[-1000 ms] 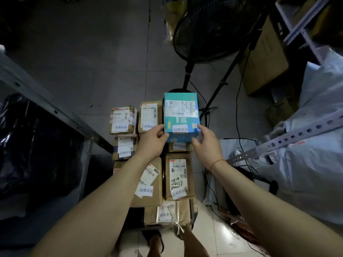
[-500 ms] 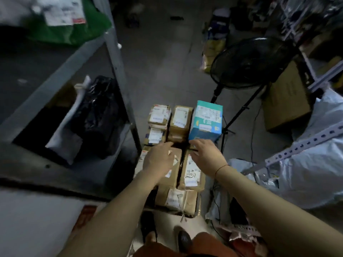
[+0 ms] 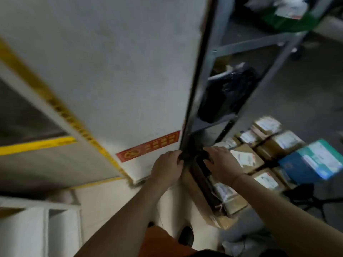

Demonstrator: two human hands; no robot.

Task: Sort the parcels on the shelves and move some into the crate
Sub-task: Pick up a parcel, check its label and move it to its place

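Your view has swung left since before; your left hand (image 3: 168, 168) and right hand (image 3: 220, 166) now hold nothing, fingers loosely curled, left of the parcels (image 3: 263, 151), mid-frame.

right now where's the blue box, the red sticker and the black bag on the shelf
blue box (image 3: 313, 160): head view, on its labelled top face
red sticker (image 3: 148, 146): head view, middle of the strip on the white panel
black bag (image 3: 228, 93): head view, on its crumpled front

Both arms reach forward, left hand (image 3: 168, 168) and right hand (image 3: 220, 165) with fingers curled.
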